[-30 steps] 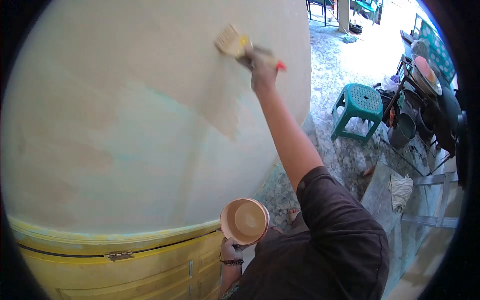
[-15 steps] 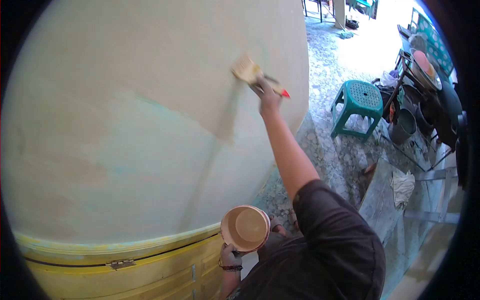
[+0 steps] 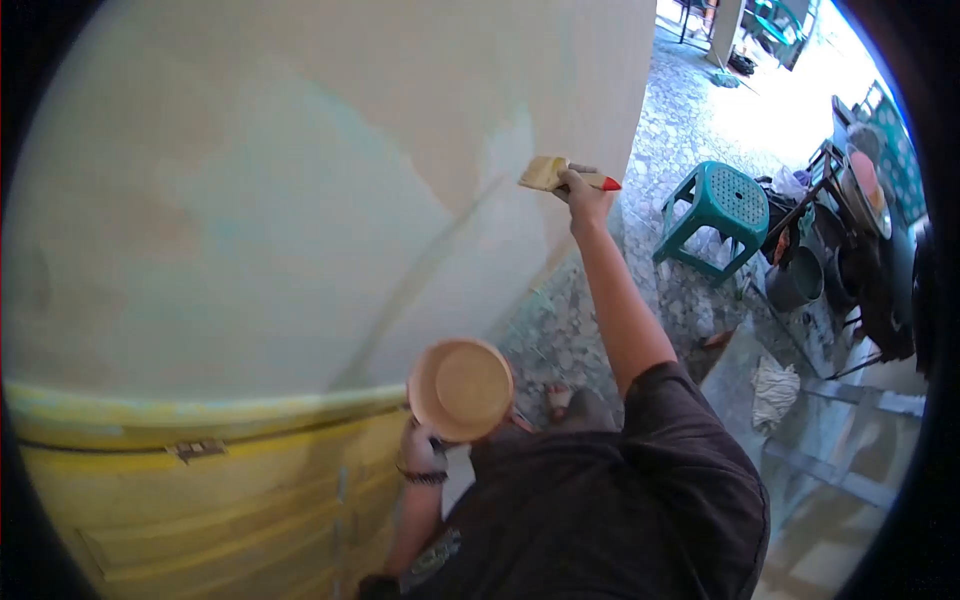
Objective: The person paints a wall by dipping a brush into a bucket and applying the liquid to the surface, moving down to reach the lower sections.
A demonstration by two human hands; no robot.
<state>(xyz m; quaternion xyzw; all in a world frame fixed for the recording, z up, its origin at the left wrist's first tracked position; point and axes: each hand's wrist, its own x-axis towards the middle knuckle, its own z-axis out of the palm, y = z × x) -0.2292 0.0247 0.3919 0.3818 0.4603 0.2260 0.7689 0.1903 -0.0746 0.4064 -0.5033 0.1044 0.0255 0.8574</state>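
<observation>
My right hand (image 3: 582, 190) grips a wide paintbrush (image 3: 545, 173) with a red-tipped handle, its pale bristles pointing left at the wall (image 3: 300, 260). Fresh beige paint covers the upper part of that wall, while paler bluish-green patches show lower down. Below, my left hand (image 3: 424, 447) holds a small bucket (image 3: 421, 385) by its side. Beige paint lies inside the bucket, which is tipped so that its opening faces me. A beaded bracelet circles my left wrist.
A yellow wooden panel door (image 3: 230, 520) with a hinge lies along the wall's lower edge. To the right stands a green plastic stool (image 3: 735, 195) on the speckled floor. Beyond it are piled pots and a grey bucket (image 3: 797, 280). A ladder (image 3: 850, 440) and a white rag (image 3: 775, 392) are lower right.
The paintbrush in my right hand has moved right and slightly down, its bristles turning more level. My left hand and the bucket appear higher and farther left as the view shifts.
</observation>
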